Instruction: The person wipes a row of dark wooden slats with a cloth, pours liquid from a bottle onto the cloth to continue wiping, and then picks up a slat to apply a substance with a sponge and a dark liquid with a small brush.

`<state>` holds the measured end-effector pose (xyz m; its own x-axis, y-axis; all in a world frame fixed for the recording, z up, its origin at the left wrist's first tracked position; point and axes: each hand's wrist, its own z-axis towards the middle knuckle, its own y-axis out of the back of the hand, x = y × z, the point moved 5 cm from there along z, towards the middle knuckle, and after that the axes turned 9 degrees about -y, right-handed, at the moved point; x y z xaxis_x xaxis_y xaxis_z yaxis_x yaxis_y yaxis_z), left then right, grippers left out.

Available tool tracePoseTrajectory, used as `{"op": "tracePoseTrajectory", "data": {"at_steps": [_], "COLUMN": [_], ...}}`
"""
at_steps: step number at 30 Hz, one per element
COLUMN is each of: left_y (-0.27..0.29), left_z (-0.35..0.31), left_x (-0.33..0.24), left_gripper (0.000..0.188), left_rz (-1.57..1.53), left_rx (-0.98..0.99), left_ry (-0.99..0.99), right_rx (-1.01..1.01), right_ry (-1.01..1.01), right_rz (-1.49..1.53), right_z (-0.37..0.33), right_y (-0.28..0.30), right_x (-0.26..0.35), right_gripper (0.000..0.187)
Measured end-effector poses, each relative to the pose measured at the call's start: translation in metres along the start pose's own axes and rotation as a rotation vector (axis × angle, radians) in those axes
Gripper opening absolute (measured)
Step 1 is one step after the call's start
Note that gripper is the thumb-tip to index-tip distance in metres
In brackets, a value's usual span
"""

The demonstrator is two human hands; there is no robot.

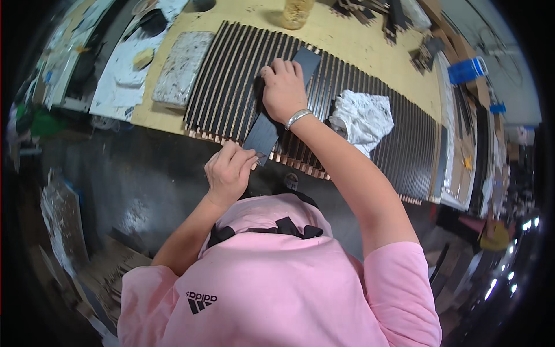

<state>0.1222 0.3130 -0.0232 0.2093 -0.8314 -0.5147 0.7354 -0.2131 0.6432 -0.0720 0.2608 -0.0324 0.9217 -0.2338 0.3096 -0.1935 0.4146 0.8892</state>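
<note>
A dark flat board [263, 134] lies slantwise across a row of black strips [231, 75] with pale wooden edges, set side by side on the table. My right hand [284, 92], a silvery bracelet at its wrist, grips the board around its middle with bent fingers. At the board's near end, just past the table's front edge, my left hand [226, 170] is closed in a pinch. Something small and thin shows at its fingertips, too small to name, against the board's corner. A stained white cloth [363, 118] rests crumpled on the strips, right of my right hand.
Left of the strips lies a paint-spattered slab [184, 68]. Farther left are a yellowish sponge [143, 58] and a black cup [153, 23]. A jar of amber stuff [296, 14] stands at the back. A blue roll [466, 70] and loose dark offcuts [428, 52] are at the right.
</note>
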Motion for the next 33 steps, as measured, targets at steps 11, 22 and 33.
{"op": "tracePoseTrajectory", "data": {"at_steps": [11, 22, 33], "left_y": [-0.008, 0.002, -0.002], "left_z": [-0.016, -0.001, 0.001], "left_x": [-0.016, -0.012, -0.007], "left_gripper": [0.01, 0.013, 0.013], "left_rz": [0.17, 0.117, 0.118], "left_rx": [-0.112, 0.037, 0.049], "left_ry": [0.141, 0.072, 0.114], "right_rx": [0.02, -0.029, -0.018], "right_ry": [-0.014, -0.041, -0.063], "right_rz": [0.034, 0.067, 0.058], "right_z": [0.001, 0.0, 0.0], "right_y": [-0.003, -0.001, 0.001], "right_x": [-0.004, -0.007, -0.006], "right_gripper": [0.027, 0.025, 0.024]}}
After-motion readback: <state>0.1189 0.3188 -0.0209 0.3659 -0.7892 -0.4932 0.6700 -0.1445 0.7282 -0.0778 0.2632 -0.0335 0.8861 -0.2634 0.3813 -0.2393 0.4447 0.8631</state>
